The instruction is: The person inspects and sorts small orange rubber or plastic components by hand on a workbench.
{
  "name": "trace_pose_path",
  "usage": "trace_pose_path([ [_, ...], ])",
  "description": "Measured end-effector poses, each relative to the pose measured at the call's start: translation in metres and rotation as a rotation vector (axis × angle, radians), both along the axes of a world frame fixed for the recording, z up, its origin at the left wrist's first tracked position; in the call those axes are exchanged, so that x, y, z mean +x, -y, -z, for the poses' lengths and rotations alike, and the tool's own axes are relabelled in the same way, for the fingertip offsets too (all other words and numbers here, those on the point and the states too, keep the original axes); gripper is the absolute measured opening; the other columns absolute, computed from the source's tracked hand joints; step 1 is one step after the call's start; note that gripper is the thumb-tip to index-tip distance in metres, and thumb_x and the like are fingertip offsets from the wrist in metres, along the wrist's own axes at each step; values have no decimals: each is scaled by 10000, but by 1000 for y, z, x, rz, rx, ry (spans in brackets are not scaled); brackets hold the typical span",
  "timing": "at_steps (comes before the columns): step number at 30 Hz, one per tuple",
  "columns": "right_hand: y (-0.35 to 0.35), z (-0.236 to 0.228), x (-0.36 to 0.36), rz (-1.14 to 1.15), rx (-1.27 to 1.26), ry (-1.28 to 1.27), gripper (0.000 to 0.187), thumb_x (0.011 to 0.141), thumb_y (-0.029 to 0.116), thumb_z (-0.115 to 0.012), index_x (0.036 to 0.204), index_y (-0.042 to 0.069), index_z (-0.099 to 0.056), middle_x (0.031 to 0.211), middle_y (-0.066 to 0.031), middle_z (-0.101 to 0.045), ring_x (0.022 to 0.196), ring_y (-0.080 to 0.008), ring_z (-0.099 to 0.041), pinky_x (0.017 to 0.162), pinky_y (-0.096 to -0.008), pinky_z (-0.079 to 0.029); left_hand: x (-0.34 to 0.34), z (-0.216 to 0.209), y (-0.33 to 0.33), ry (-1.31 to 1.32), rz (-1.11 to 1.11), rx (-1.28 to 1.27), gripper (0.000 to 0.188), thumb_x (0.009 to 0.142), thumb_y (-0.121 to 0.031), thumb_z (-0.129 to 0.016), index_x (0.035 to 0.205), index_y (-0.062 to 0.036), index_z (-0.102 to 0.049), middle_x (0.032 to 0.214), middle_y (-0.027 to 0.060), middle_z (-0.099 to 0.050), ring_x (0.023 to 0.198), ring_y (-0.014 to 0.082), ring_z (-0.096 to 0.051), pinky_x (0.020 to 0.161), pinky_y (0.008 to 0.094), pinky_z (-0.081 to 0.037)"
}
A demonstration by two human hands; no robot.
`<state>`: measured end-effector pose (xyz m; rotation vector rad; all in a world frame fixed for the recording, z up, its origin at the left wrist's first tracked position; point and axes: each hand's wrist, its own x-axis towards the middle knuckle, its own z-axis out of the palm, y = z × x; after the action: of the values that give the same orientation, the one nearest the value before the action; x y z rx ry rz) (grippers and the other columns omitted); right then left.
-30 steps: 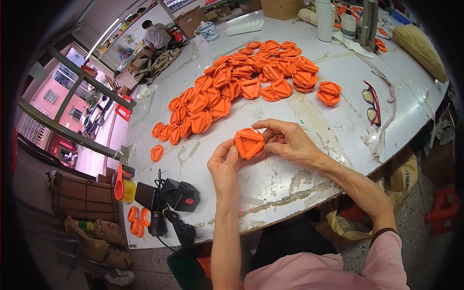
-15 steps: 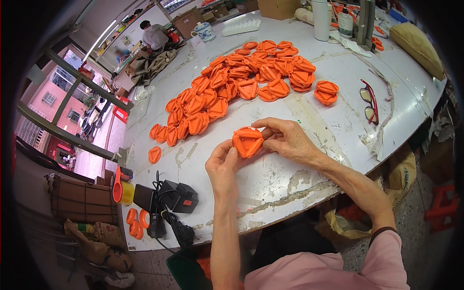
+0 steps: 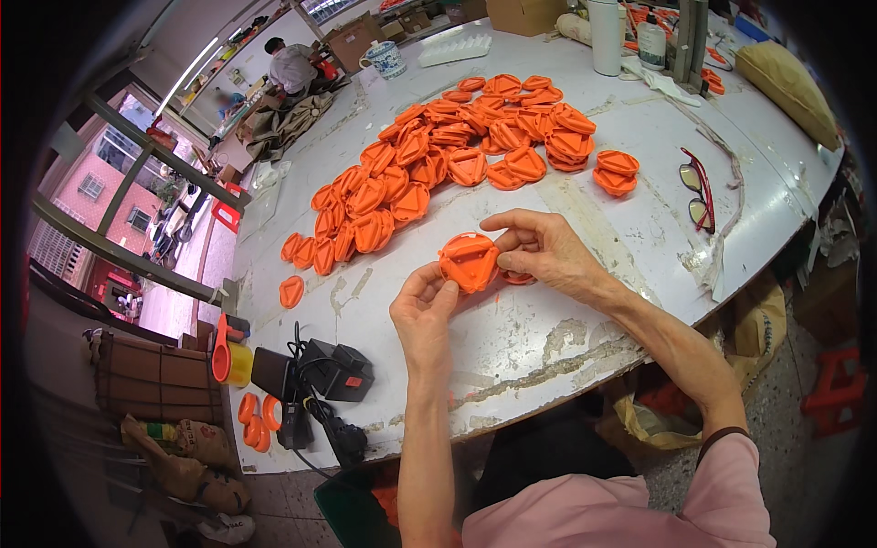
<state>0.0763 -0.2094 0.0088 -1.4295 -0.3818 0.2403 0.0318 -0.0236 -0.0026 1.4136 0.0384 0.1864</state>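
Note:
My left hand (image 3: 424, 306) pinches the lower left edge of a round orange plastic piece (image 3: 469, 262) with a raised triangular frame on its face, held above the near part of the table. Thumb and fingers of my right hand (image 3: 551, 253) close at the piece's right edge. Beneath those fingers shows part of a second orange piece (image 3: 517, 278); whether it is gripped or lies on the table, I cannot tell. Beyond my hands spreads a big heap of similar orange pieces (image 3: 411, 173), and a short stack (image 3: 616, 173) stands to its right.
Red-framed glasses (image 3: 698, 192) lie at the right. Near the left edge are a black power adapter (image 3: 336, 370) with cables, orange rings (image 3: 261, 422) and a yellow-and-orange cup (image 3: 234, 361). At the back stand a patterned mug (image 3: 385, 59) and a white bottle (image 3: 605, 36). Another person sits far left.
The orange piece has turned slightly and its face shows more fully. My right hand has shifted up a little, and part of a second orange piece now shows under its fingers.

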Motion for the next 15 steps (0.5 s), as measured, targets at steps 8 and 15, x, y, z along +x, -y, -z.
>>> trace_pose_path([
  [8, 3, -1, 1, -5, -70, 67, 483, 742, -35, -636, 1211, -24, -521, 945, -80, -633, 797, -97, -603, 711, -218, -516, -4, -8, 11, -38, 28, 85, 191, 804, 61, -586, 993, 52, -564, 881, 93, -636, 784, 118, -608, 722, 235, -504],
  [15, 2, 0, -1, 25, -134, 181, 514, 723, -52, -639, 1221, -25, -513, 1025, -122, -595, 825, -110, -607, 708, -226, -543, -4, -9, 14, -91, 88, 97, 222, 773, 72, -600, 993, 49, -576, 880, 114, -653, 754, 153, -651, 719, 269, -554],
])
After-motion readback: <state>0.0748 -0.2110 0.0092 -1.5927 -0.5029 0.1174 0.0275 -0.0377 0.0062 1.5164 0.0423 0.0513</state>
